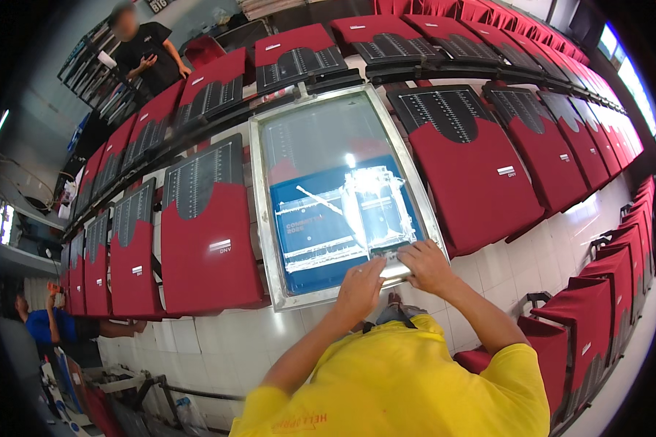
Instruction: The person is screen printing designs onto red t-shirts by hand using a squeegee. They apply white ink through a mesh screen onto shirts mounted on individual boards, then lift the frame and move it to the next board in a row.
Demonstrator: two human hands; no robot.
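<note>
A silver-framed printing screen point(266, 218) lies over one pallet in front of me, with clear mesh at its far end and a blue stencil point(291, 197) in the near part. White ink point(372, 191) is smeared across the blue, with a strong glare on it. At the frame's near edge my left hand point(361, 288) and my right hand point(426, 264) close their fingers on the two ends of a short squeegee point(388, 253). Most of the squeegee is hidden under my fingers.
Rows of pallets carrying red fabric point(474, 182) run left and right of the screen, with another row behind. More red pieces hang at the lower right point(598, 313). One person point(149, 54) stands at the far left; another point(47, 320) is low at the left edge.
</note>
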